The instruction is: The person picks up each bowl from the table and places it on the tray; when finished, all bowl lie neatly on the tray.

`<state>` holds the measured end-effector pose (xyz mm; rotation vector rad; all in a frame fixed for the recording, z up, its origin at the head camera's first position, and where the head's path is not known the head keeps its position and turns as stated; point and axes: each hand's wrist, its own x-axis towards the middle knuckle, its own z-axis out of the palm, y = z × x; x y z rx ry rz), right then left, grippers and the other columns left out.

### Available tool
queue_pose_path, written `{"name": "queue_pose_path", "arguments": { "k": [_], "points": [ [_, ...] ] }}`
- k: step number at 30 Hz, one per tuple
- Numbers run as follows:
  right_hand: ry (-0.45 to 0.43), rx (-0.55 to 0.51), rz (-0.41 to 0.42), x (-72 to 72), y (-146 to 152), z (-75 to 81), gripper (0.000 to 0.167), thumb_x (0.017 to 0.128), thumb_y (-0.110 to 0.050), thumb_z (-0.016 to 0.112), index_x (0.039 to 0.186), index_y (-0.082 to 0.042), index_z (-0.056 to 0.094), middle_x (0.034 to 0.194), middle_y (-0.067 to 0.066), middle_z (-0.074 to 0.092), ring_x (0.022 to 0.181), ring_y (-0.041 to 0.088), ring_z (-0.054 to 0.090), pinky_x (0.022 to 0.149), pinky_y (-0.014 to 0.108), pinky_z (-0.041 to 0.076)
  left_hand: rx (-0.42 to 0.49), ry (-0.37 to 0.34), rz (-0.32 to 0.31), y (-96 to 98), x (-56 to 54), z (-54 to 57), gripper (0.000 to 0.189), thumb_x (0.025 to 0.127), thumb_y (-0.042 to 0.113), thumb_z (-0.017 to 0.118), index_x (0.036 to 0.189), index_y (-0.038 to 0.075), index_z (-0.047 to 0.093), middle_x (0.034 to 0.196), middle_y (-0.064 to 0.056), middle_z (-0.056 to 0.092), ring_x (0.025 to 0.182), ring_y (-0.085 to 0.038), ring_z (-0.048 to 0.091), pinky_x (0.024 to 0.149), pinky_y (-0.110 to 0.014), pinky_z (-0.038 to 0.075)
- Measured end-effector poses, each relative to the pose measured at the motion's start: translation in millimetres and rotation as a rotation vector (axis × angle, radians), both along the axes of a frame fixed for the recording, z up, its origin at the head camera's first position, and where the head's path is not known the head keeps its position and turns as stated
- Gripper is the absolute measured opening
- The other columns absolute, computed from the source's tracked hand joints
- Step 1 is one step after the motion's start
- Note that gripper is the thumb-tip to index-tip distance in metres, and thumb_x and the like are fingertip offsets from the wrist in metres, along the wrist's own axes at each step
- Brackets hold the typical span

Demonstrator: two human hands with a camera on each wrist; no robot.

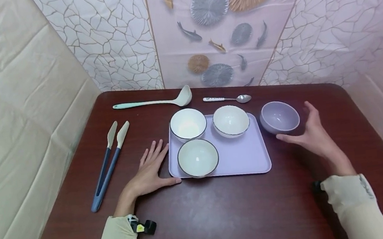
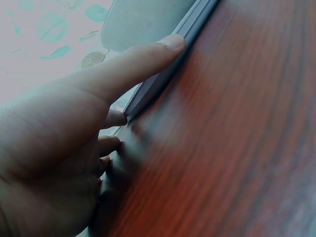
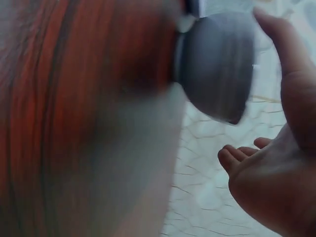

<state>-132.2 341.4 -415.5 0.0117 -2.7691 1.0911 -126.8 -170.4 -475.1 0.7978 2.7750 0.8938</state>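
A lilac tray (image 1: pixel 243 155) lies on the dark wooden table and bears several bowls: a white bowl (image 1: pixel 188 123) with a dark rim at back left, a white bowl (image 1: pixel 230 119) with a wavy rim at back right, and a pale greenish bowl (image 1: pixel 198 158) at front left. Spread fingers of my left hand (image 1: pixel 150 173) lie at the tray's left side, the thumb at its front corner. To the right of the tray sits a purple bowl (image 1: pixel 279 116). My right hand (image 1: pixel 315 137) is beside it, thumb and fingers spread apart; the right wrist view shows the palm away from the bowl (image 3: pixel 217 66).
Left on the table lie tongs (image 1: pixel 107 172) with blue handles and pale tips. Along the back are a ladle (image 1: pixel 182 97) with a mint handle and a metal spoon (image 1: pixel 242 98) with a white handle. Fabric-covered walls (image 1: pixel 118 37) stand behind and beside the table.
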Motion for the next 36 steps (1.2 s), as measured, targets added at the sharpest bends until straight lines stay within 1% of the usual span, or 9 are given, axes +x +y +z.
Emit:
{"name": "queue_pose_path", "arguments": {
  "k": [4, 8, 15, 23, 26, 28, 30, 33, 36],
  "points": [
    [-0.069, -0.043, 0.017, -15.2, 0, -12.1, 0.129, 0.071, -0.031, 0.09, 0.156, -0.007, -0.004, 0.151, 0.031, 0.018, 0.132, 0.046, 0.029, 0.108, 0.06, 0.022, -0.001, 0.001, 0.004, -1.2, 1.0, -2.5, 0.116, 0.073, 0.072, 0.069, 0.158, 0.014, 0.016, 0.163, -0.011, 0.005, 0.148, -0.029, -0.004, 0.115, -0.051, 0.0],
    [-0.105, -0.052, 0.007, -21.8, -1, -21.2, 0.126, 0.072, -0.034, 0.089, 0.155, -0.005, -0.002, 0.148, 0.031, 0.025, 0.127, 0.044, 0.035, 0.103, 0.061, 0.029, 0.005, -0.003, 0.0, -0.5, 1.9, -3.4, 0.115, 0.074, 0.072, 0.069, 0.158, 0.014, 0.016, 0.163, -0.011, 0.006, 0.148, -0.029, -0.004, 0.115, -0.051, 0.0],
    [-0.072, -0.081, -0.046, -25.4, -3, -26.8, 0.119, 0.071, -0.036, 0.089, 0.153, -0.004, 0.01, 0.141, 0.028, 0.036, 0.123, 0.041, 0.04, 0.097, 0.056, 0.035, 0.013, 0.001, -0.003, 0.6, 2.8, -1.6, 0.115, 0.074, 0.069, 0.071, 0.158, 0.013, 0.017, 0.163, -0.012, 0.006, 0.148, -0.03, -0.004, 0.115, -0.052, 0.0],
    [-0.087, -0.124, -0.09, -25.6, -4, -25.6, 0.115, 0.072, -0.035, 0.089, 0.152, -0.005, 0.012, 0.142, 0.026, 0.036, 0.123, 0.038, 0.04, 0.096, 0.05, 0.037, 0.013, 0.001, -0.002, 1.6, 2.7, -2.3, 0.115, 0.074, 0.067, 0.073, 0.158, 0.012, 0.017, 0.163, -0.012, 0.006, 0.148, -0.03, -0.004, 0.115, -0.052, 0.0],
    [-0.092, -0.144, -0.107, -18.3, -1, -18.6, 0.113, 0.073, -0.034, 0.088, 0.153, -0.007, 0.013, 0.143, 0.025, 0.036, 0.124, 0.037, 0.04, 0.096, 0.043, 0.036, 0.013, 0.002, -0.004, 2.9, 2.9, -3.3, 0.115, 0.074, 0.066, 0.073, 0.158, 0.012, 0.016, 0.163, -0.012, 0.006, 0.148, -0.03, -0.004, 0.115, -0.052, 0.0],
    [-0.094, -0.143, -0.101, -8.6, 2, -10.6, 0.112, 0.074, -0.032, 0.087, 0.154, -0.007, 0.013, 0.144, 0.024, 0.035, 0.124, 0.036, 0.04, 0.096, 0.039, 0.035, 0.013, 0.001, -0.006, 3.5, 3.0, -3.5, 0.114, 0.075, 0.066, 0.074, 0.158, 0.012, 0.016, 0.163, -0.013, 0.006, 0.148, -0.03, -0.004, 0.115, -0.052, 0.001],
    [-0.087, -0.13, -0.075, 2.9, 2, -2.3, 0.11, 0.074, -0.028, 0.088, 0.153, -0.006, 0.015, 0.143, 0.023, 0.036, 0.122, 0.035, 0.041, 0.094, 0.03, 0.036, 0.012, 0.001, -0.006, 3.4, 3.0, -3.1, 0.115, 0.074, 0.066, 0.074, 0.158, 0.012, 0.016, 0.163, -0.013, 0.005, 0.148, -0.03, -0.004, 0.115, -0.052, 0.0],
    [-0.078, -0.104, -0.015, 21.1, -4, 6.7, 0.108, 0.073, -0.024, 0.089, 0.151, -0.005, 0.017, 0.141, 0.02, 0.037, 0.119, 0.035, 0.042, 0.087, 0.016, 0.037, 0.01, 0.007, -0.004, 1.8, 2.3, -2.0, 0.115, 0.074, 0.067, 0.073, 0.158, 0.012, 0.017, 0.163, -0.013, 0.006, 0.148, -0.031, -0.003, 0.115, -0.052, 0.001],
    [-0.059, -0.119, 0.048, 36.0, -19, 7.2, 0.107, 0.07, -0.017, 0.091, 0.149, -0.005, 0.021, 0.139, 0.018, 0.04, 0.116, 0.033, 0.044, 0.081, 0.009, 0.039, 0.008, 0.013, -0.003, -0.2, 0.9, -1.2, 0.115, 0.074, 0.068, 0.072, 0.158, 0.012, 0.017, 0.163, -0.013, 0.006, 0.148, -0.03, -0.003, 0.115, -0.052, 0.0]
  ]
}}
